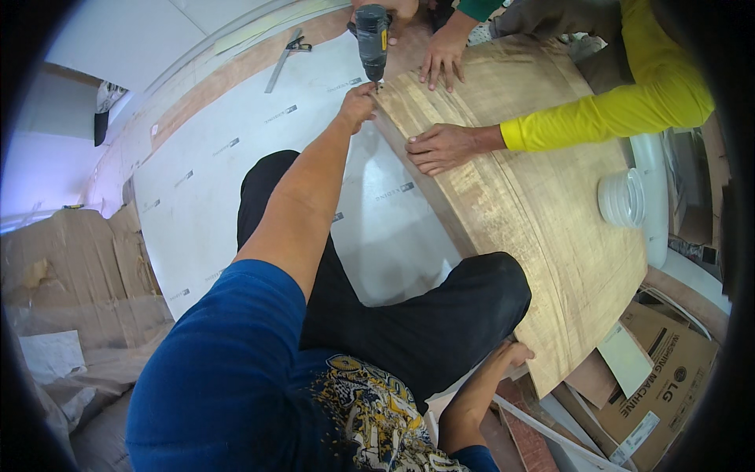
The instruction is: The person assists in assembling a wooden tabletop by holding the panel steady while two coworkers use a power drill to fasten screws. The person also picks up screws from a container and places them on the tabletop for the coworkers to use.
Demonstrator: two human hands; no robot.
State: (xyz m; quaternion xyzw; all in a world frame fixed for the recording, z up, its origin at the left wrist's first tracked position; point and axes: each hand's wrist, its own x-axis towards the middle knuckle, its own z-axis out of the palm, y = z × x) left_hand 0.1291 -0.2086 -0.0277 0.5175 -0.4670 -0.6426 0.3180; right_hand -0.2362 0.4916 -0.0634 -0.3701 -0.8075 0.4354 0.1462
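A large wooden panel (503,197) with a thick front edge lies to my right, slanting from the far middle toward me. At its far corner, my left hand (359,107) is closed on the edge, its fingertips beside the bit of a dark power drill (372,39). The drill points down at that corner, and another person's hand (399,8) is next to it. My right hand (515,353) grips the panel's near end, fingers partly hidden beneath. A co-worker's hand in a yellow sleeve (447,149) holds the panel's edge; a green-sleeved person's hand (444,60) lies on its top.
A white printed sheet (236,189) covers the surface before me, with a combination square (287,57) at its far side. A clear round plastic tub (621,198) stands by the panel's right side. Cardboard (661,377) and wood offcuts lie lower right; brown wrapping (79,283) lies left.
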